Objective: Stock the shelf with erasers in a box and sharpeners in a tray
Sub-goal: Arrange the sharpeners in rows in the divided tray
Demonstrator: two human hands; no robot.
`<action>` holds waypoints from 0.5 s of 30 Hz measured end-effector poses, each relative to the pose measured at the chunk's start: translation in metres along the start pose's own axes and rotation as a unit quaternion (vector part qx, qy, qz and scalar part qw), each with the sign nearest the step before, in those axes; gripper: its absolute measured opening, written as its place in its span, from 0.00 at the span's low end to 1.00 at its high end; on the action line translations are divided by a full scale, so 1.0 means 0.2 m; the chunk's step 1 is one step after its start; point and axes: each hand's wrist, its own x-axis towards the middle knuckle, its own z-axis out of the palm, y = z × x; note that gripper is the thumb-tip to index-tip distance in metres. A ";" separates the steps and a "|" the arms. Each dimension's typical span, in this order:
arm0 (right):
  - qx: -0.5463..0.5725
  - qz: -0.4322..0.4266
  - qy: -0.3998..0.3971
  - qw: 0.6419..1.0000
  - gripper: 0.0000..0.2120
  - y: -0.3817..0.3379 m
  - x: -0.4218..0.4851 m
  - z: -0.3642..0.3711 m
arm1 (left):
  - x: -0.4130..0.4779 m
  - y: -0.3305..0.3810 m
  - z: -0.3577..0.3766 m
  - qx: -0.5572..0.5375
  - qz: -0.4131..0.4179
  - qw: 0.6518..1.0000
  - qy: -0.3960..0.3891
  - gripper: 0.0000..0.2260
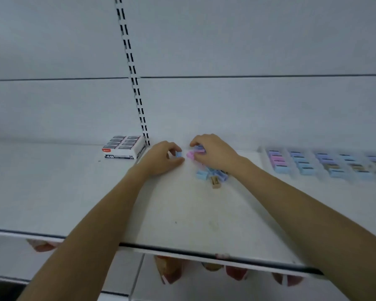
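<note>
My left hand pinches a small blue sharpener between thumb and fingers, just above the white shelf. My right hand curls over pink and purple sharpeners at the back of the shelf. A loose heap of blue, purple and tan sharpeners lies below my right wrist. A clear tray with rows of pastel sharpeners stands at the right. The white eraser box, filled with erasers, sits at the back left.
A slotted upright runs down the white back wall between the box and my hands. The shelf's front edge lies near me, with packaged goods on the lower level.
</note>
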 end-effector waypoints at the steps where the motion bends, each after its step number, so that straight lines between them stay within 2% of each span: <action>1: -0.012 0.003 -0.002 1.000 0.16 0.00 0.02 0.02 | 0.02 -0.03 0.00 -0.027 -0.002 1.000 0.011 0.11; 5: -0.067 0.012 -0.019 0.998 0.16 -0.02 0.08 0.04 | 0.05 -0.09 0.00 -0.172 -0.056 0.979 0.090 0.10; 9: -0.080 0.014 -0.014 0.997 0.16 -0.04 0.12 0.07 | 0.06 -0.08 -0.01 -0.253 -0.071 0.958 0.116 0.12; 13: -0.009 0.012 0.033 0.999 0.17 -0.08 0.12 0.07 | 0.06 -0.07 -0.01 -0.321 -0.066 0.938 0.117 0.14; 15: 0.036 0.015 0.080 0.996 0.18 -0.09 0.11 0.06 | 0.05 -0.07 -0.02 -0.319 -0.054 0.939 0.122 0.12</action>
